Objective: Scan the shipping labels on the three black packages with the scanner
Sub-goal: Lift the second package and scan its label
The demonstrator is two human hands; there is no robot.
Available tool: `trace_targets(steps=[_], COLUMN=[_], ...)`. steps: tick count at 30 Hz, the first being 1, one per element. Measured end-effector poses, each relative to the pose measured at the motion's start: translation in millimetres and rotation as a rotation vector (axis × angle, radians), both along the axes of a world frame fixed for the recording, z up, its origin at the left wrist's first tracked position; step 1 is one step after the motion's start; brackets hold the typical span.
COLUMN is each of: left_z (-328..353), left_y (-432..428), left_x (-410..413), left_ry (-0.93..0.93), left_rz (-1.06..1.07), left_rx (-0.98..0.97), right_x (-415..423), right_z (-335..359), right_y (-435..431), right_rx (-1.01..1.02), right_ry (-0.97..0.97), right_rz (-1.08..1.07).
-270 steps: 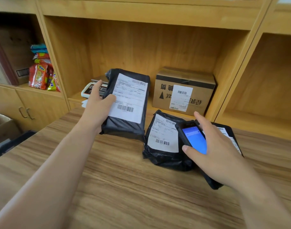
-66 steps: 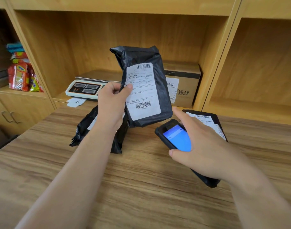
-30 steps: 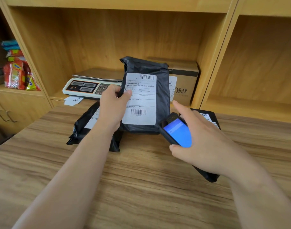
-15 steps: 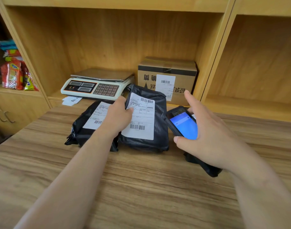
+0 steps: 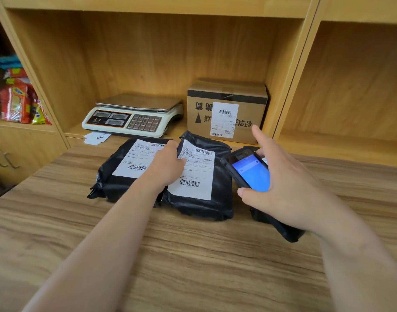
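Three black packages lie side by side on the wooden table (image 5: pixel 193 266). The left package (image 5: pixel 107 183) shows its white label face up. The middle package (image 5: pixel 220 190) lies flat with its label up, and my left hand (image 5: pixel 168 165) grips its left edge, fingers on the label's corner. My right hand (image 5: pixel 283 190) holds the black scanner (image 5: pixel 249 172), its blue screen lit, just right of the middle package. The third package (image 5: pixel 283 230) lies under my right hand and is mostly hidden; only its near end shows.
In the shelf behind stand a white weighing scale (image 5: pixel 132 115) and a labelled cardboard box (image 5: pixel 249 102). A paper slip (image 5: pixel 97 137) lies in front of the scale. Snack packs (image 5: pixel 19 104) fill the left shelf. The right shelf bay is bare.
My left hand has lowered the middle package from upright in the air to flat on the table beside the left one. The scanner has shifted slightly right and back.
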State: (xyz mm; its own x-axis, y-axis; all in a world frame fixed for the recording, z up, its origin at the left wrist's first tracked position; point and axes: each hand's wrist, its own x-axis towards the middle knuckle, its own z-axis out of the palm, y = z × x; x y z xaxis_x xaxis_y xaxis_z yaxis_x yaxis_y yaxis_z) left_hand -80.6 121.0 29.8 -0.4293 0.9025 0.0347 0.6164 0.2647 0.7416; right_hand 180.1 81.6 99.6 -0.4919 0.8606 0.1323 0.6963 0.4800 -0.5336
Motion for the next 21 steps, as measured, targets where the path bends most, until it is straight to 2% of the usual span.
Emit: trace_targets(steps=[12,21], left_z=[-6.9,-5.6], left_y=[2.1,2.3], left_x=[0.9,3.0], left_ry=[0.204,0.287], left_rz=[-0.003,-0.072], left_rx=[-0.020,0.136], right_x=[5.1,32.7], right_z=[3.1,6.9], right_y=[2.3,11.5], right_rx=[0.028,0.029], right_ry=[0.011,0.049], right_rz=[-0.017,-0.114])
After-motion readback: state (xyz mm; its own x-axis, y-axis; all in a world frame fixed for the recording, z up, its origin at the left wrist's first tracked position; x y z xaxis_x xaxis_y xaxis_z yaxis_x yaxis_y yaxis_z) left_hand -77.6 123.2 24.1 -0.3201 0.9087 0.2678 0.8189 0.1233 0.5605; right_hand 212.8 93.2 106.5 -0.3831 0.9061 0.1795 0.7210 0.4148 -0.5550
